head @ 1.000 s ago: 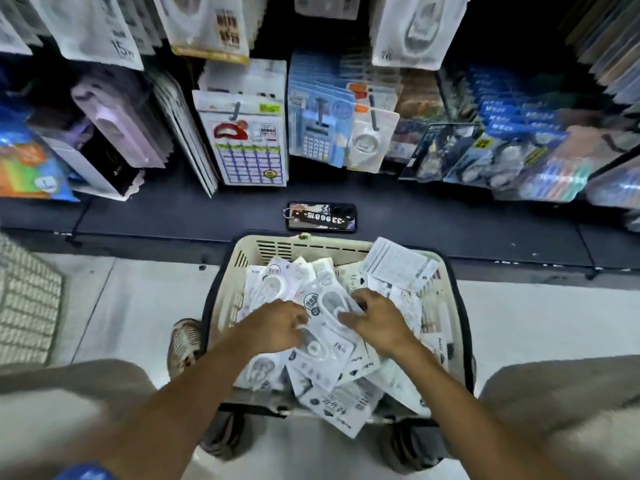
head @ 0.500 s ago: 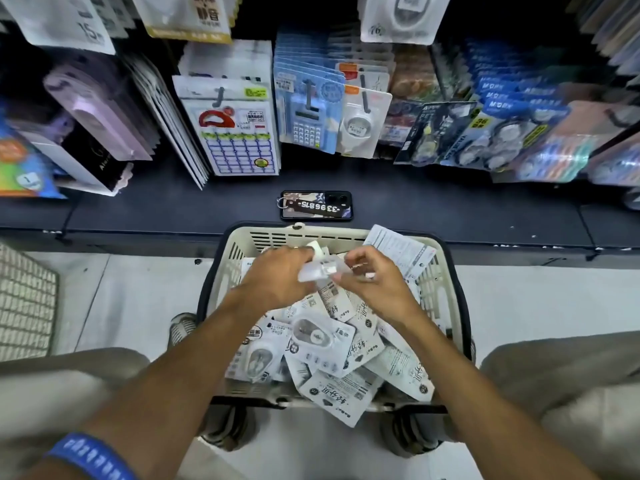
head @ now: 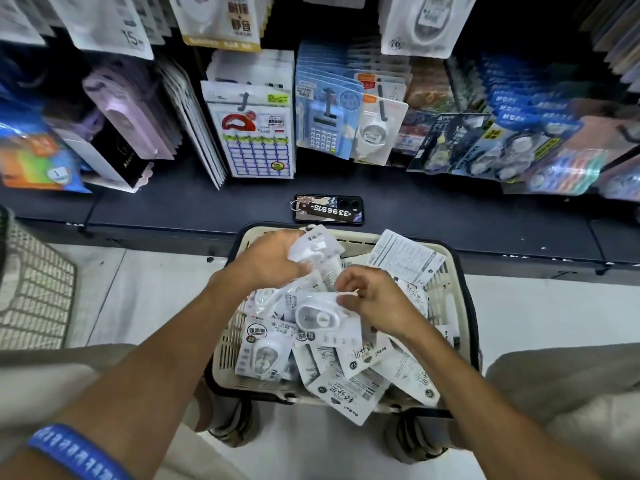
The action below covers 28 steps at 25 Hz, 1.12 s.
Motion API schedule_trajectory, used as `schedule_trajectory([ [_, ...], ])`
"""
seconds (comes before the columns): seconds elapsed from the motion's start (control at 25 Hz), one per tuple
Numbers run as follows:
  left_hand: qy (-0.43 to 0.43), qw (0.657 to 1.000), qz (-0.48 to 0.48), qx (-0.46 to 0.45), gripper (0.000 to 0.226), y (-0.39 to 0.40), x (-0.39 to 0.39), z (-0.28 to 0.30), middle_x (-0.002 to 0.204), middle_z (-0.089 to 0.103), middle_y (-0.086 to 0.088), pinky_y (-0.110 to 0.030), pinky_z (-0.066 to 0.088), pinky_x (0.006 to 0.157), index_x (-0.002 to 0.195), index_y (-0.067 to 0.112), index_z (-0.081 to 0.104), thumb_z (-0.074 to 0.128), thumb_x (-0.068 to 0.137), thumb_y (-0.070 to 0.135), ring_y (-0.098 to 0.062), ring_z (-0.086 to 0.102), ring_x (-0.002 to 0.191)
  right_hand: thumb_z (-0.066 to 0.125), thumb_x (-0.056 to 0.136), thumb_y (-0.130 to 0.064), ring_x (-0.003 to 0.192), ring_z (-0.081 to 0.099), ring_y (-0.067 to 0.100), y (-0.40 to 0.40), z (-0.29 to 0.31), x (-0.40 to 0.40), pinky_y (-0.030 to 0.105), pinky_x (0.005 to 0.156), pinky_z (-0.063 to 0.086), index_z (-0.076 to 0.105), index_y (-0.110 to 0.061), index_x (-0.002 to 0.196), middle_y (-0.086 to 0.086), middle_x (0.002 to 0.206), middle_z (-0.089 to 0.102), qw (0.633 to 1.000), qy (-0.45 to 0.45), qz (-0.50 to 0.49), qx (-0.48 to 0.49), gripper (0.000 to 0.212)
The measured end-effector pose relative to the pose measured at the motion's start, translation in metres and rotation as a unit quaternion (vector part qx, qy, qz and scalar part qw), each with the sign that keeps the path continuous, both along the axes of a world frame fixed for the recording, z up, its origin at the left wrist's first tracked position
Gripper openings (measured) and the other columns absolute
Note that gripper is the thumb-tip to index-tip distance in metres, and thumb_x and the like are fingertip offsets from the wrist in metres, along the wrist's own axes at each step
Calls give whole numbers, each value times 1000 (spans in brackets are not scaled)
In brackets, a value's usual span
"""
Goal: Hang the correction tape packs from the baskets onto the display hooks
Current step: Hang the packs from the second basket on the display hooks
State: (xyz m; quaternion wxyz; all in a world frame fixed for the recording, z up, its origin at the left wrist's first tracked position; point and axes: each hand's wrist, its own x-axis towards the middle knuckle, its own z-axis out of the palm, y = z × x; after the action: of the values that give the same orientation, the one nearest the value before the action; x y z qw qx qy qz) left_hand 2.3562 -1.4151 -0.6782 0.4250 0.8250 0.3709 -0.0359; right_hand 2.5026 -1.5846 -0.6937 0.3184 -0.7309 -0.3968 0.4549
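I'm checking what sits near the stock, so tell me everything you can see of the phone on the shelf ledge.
The phone lies flat, back up, on the dark shelf ledge, just beyond the far rim of the cream basket. It is a dark slab with rounded corners, set lengthwise along the ledge, two camera lenses near its right end. A dark tag printed with white digits lies across its back, a metal key ring at its left end. Neither hand touches it.

At frame centre, packs [head: 346, 393] fill the basket [head: 460, 306]; a phone [head: 328, 209] lies on the shelf [head: 173, 206] just above, hanging goods [head: 256, 133] higher still.
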Motion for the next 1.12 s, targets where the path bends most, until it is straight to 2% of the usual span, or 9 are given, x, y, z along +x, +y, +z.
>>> schedule_trajectory([
  [0.12, 11, 995, -46, -90, 8, -5, 4, 7, 85, 73, 5, -20, 52, 59, 94, 26, 67, 74, 90, 22, -17, 68, 77, 73, 88, -4, 85, 71, 8, 12, 20, 4, 33, 69, 55, 59, -35, 89, -13, 92, 73, 996, -23, 7, 87, 33],
  [0.28, -7, 959, -35, -281, 35, -3, -5, 20, 107, 79, 0, -35, 59, 86, 115, 27, 69, 82, 83, 35, -22, 75, 99, 75, 88, -10, 70, 62, 8, 35, 25, -6, 30, 57, 51, 54, -31, 93, -8, 85, 63, 969, 2, -150, 198, 31],
  [0.44, 33, 976, -11, -216, 46, -1, -11, 14, 92, 80, -1, -31, 62, 58, 106, 29, 64, 89, 73, 8, -16, 78, 77, 65, 97, -29, 86, 59, 9, 47, 17, -37, 12, 68, 46, 51, -31, 108, -8, 102, 59, 893, -2, -395, 215, 18],
  [0.52, 13, 990, 94, -109, 47, 13, -17, 10, 100, 76, -4, -41, 64, 71, 108, 23, 62, 89, 72, 11, -21, 76, 82, 62, 99, -32, 92, 61, 11, 30, -1, -48, 6, 63, 44, 53, -26, 114, -11, 104, 61, 937, 65, -318, 125, 19],
  [0.6, -35, 973, 218, -64, 52, 29, -27, 8, 110, 71, -3, -47, 61, 83, 115, 18, 58, 89, 73, 15, -26, 72, 96, 71, 92, -35, 99, 64, 12, 12, -22, -70, 14, 72, 50, 54, -26, 127, -12, 114, 63, 994, 97, -48, -35, 39],
  [0.68, -81, 952, 282, -87, 58, 39, -36, 5, 114, 70, -1, -47, 59, 90, 121, 18, 56, 89, 74, 16, -26, 68, 106, 74, 90, -33, 90, 70, 16, 5, -45, -95, 30, 78, 58, 62, -22, 121, -5, 111, 68, 990, 55, 96, -88, 35],
  [0.8, -83, 960, 260, -66, 62, 40, -45, 1, 118, 70, 2, -45, 60, 87, 125, 25, 54, 88, 75, 12, -24, 67, 108, 66, 97, -24, 93, 66, 10, 16, -41, -85, 31, 82, 56, 65, -29, 113, -11, 118, 66, 993, 109, -29, -31, 17],
  [0.92, -118, 955, 213, -168, 52, 34, -50, -4, 113, 75, 5, -38, 62, 77, 121, 32, 60, 84, 80, 12, -25, 72, 105, 64, 98, -20, 65, 64, 10, 25, -26, -34, 24, 49, 50, 72, -28, 102, -6, 84, 74, 963, 212, -160, 47, 13],
  [1.12, -110, 925, 143, -334, 65, 28, -56, -6, 109, 79, 7, -35, 56, 84, 117, 33, 69, 90, 57, 51, -13, 76, 98, 67, 97, -19, 50, 62, 8, 61, -15, -34, 22, 41, 44, 67, -27, 80, -6, 67, 71, 970, 103, -195, 102, 19],
])
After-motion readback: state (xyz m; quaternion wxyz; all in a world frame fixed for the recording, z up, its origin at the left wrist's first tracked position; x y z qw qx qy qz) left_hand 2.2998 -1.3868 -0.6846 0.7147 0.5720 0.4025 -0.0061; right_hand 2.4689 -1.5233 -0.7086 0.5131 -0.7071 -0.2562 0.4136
